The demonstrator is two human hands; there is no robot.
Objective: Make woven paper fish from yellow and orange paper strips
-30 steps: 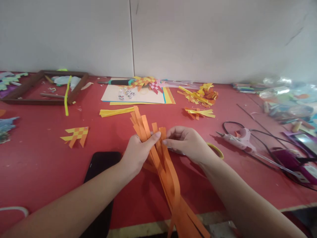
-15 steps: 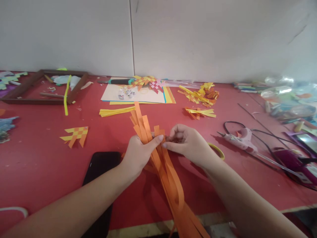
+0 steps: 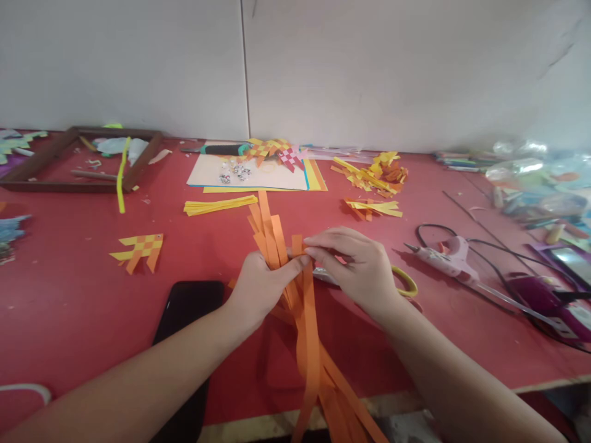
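Note:
A bundle of long orange paper strips runs from the middle of the table down past its front edge. My left hand is closed round the bundle near its upper ends, thumb pressed on top. My right hand pinches the top end of one strip at the bundle's right side, its fingertips close to my left thumb. Scissors with yellow handles lie under and beside my right hand, partly hidden by it. A black phone lies beneath my left forearm.
A checkered yellow-orange paper fish lies at left; a wooden frame is behind it. Yellow strips, paper sheets and yellow-orange scraps sit farther back. At right are a glue gun with its cable and a purple device.
My right fingers have closed onto a strip's top end. That strip, looped to the right before, now hangs straighter down. More of the scissors shows.

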